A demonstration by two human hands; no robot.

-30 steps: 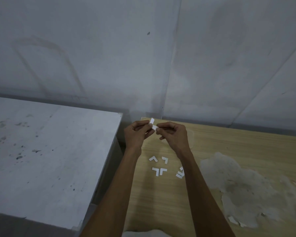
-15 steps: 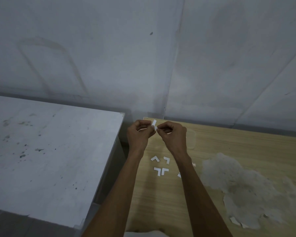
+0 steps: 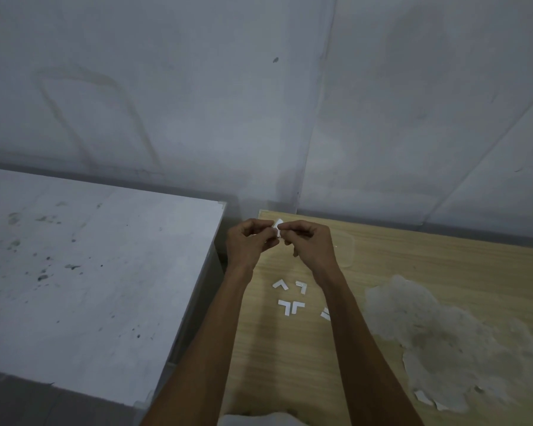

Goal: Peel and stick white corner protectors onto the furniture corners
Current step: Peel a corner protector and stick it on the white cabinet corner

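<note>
peel step | I see left hand (image 3: pixel 249 245) and right hand (image 3: pixel 312 245) each in a closed pinch grip on one white corner protector (image 3: pixel 278 224), held above the wooden surface (image 3: pixel 428 259) | I'd lift backing from one tip, sparing the adhesive

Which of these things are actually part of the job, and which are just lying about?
In the job: left hand, right hand, the white protector they pinch, spare protectors, wooden table, grey cabinet.
Lying about: worn patch on the wood, loose flakes beside it.
</note>
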